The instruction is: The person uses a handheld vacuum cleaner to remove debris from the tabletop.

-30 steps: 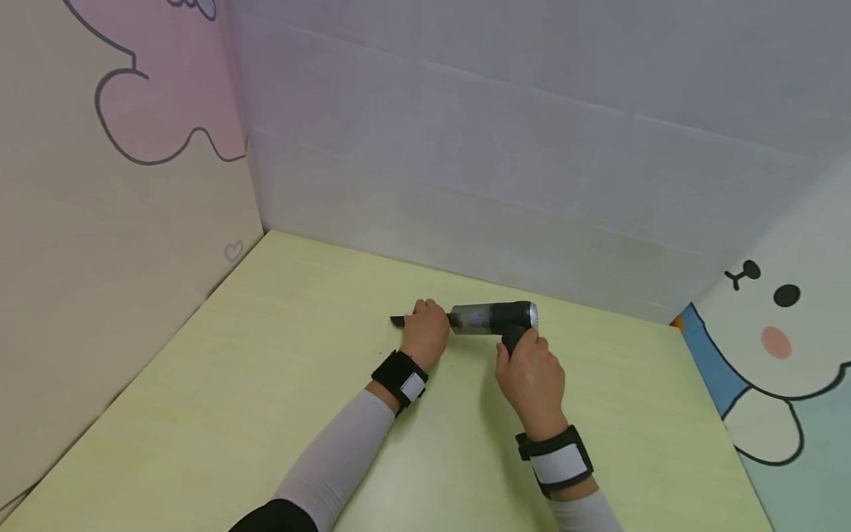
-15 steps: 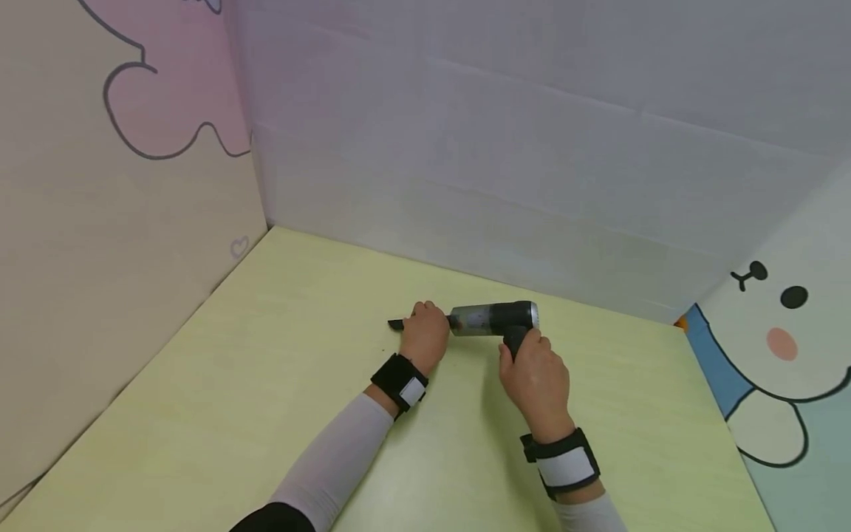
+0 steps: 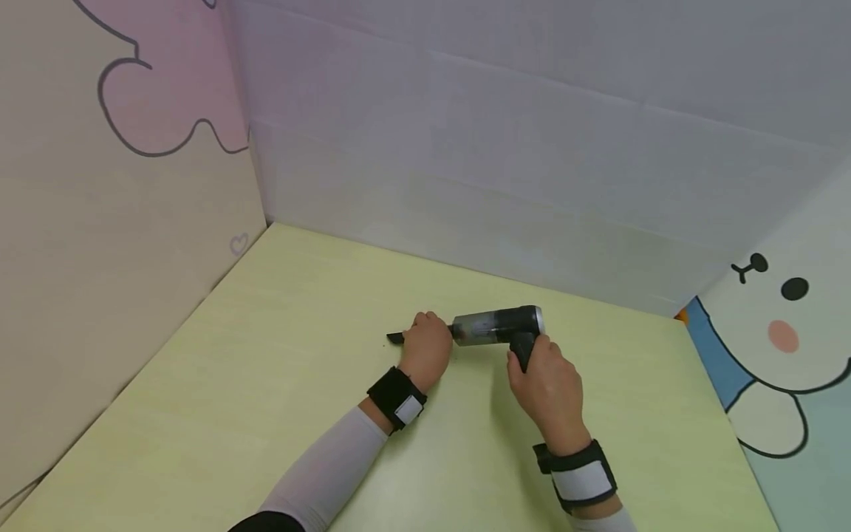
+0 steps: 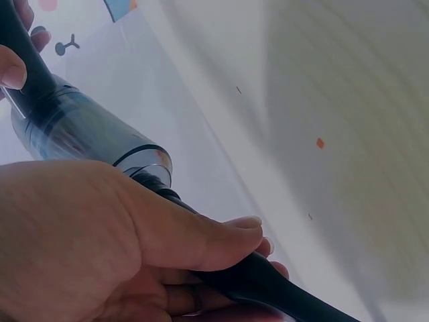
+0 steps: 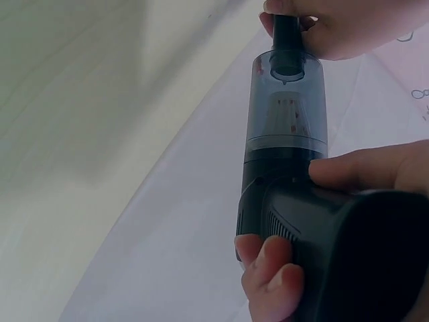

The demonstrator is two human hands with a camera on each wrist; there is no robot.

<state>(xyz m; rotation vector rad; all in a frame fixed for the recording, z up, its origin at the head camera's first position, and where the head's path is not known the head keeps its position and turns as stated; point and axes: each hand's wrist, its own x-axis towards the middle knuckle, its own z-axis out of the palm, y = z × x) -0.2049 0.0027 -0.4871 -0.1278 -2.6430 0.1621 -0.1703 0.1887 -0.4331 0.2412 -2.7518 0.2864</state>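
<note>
A handheld vacuum cleaner (image 3: 497, 326) lies low over the pale yellow-green counter (image 3: 266, 355), near the back wall and about midway across. No brand, label or readable writing shows on it in any view; the smoky clear dust cup (image 5: 287, 100) shows only small red specks inside.

The right hand (image 3: 547, 380) is wrapped round the black pistol handle (image 3: 522, 349), thumb along the body and fingers curled beneath. The left hand (image 3: 428, 347) is closed round the slim black crevice nozzle (image 4: 268, 285), thumb laid over the top; the nozzle tip (image 3: 395, 338) sticks out past the knuckles to the left.

A few tiny crumbs, one orange (image 4: 320, 143), lie on the counter by the nozzle.

Panels fence the counter on three sides: a plain grey back wall (image 3: 532, 162), a left wall with a pink cloud outline and a small heart (image 3: 234, 244), and a right wall with a cartoon face (image 3: 784, 318). Wide bare counter spreads left of the nozzle and toward the near edge.
</note>
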